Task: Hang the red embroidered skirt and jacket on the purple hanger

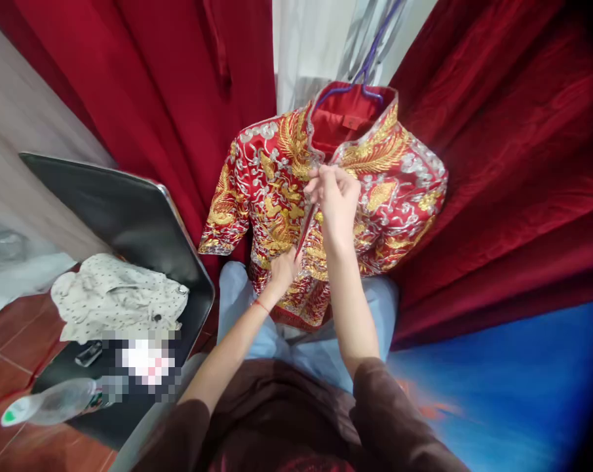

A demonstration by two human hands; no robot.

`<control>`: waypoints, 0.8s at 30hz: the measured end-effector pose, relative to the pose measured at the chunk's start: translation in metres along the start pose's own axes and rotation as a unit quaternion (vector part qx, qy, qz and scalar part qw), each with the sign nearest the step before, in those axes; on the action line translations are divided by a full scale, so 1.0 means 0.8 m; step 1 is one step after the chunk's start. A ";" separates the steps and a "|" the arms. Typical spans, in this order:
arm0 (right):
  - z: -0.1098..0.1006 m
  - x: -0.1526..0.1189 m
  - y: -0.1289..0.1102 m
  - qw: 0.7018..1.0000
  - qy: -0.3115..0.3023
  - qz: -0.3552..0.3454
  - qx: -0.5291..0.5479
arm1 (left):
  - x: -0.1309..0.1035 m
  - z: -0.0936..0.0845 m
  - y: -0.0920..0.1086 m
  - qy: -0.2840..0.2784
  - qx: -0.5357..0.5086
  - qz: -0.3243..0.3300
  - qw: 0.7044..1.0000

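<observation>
A red embroidered jacket with gold and silver patterns and a stand-up collar hangs from a purple hanger in front of me. At the front opening, just below the collar, my right hand is closed with thumb and fingers pinched together. Whether a small fastener lies between those fingertips is hidden. Lower down the same opening, my left hand is closed on the jacket's front edge, and a narrow dark red gap runs up from it toward the right hand. A thin red string circles my left wrist.
To the left stands a black chair holding a spotted cream cloth, a small dark object and a clear plastic bottle; part is pixelated. Red curtains hang on both sides. A blue surface lies at lower right.
</observation>
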State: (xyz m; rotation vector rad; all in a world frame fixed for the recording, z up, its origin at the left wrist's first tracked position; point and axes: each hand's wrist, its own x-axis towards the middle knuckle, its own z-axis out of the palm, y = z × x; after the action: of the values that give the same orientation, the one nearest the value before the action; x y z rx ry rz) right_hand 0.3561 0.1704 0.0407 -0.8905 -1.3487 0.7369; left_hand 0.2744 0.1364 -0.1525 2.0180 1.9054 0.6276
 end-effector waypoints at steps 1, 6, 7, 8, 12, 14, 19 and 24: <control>0.000 0.001 0.002 1.000 -0.010 -0.003 -0.006 | 0.003 -0.011 -0.003 -0.019 -0.010 0.019 1.000; -0.008 -0.005 0.002 0.999 -0.045 0.017 -0.007 | 0.008 -0.108 -0.011 -0.039 -0.063 0.153 0.985; -0.009 -0.006 0.000 0.998 -0.051 0.030 -0.003 | 0.008 -0.135 -0.004 -0.002 -0.063 0.175 0.983; -0.010 -0.005 -0.002 0.997 -0.056 0.044 0.001 | 0.009 -0.164 0.007 0.036 -0.059 0.189 0.980; -0.011 -0.002 -0.009 0.993 -0.079 0.090 0.015 | 0.038 -0.266 0.068 0.184 0.004 0.293 0.938; -0.011 -0.002 -0.012 0.992 -0.091 0.088 0.018 | 0.071 -0.300 0.090 0.166 0.056 0.359 0.917; -0.014 -0.012 -0.013 0.991 -0.124 0.037 0.030 | 0.155 -0.344 0.079 0.052 0.112 0.336 0.934; -0.013 -0.015 -0.002 0.993 -0.122 0.004 -0.010 | 0.169 -0.354 0.045 0.039 0.044 0.303 0.951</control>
State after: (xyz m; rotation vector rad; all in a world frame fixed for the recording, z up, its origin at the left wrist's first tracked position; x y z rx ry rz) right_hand 0.3651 0.1581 0.0360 -0.8419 -1.5703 0.8599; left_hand 0.1668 0.2448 0.1245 2.6906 1.3463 0.7781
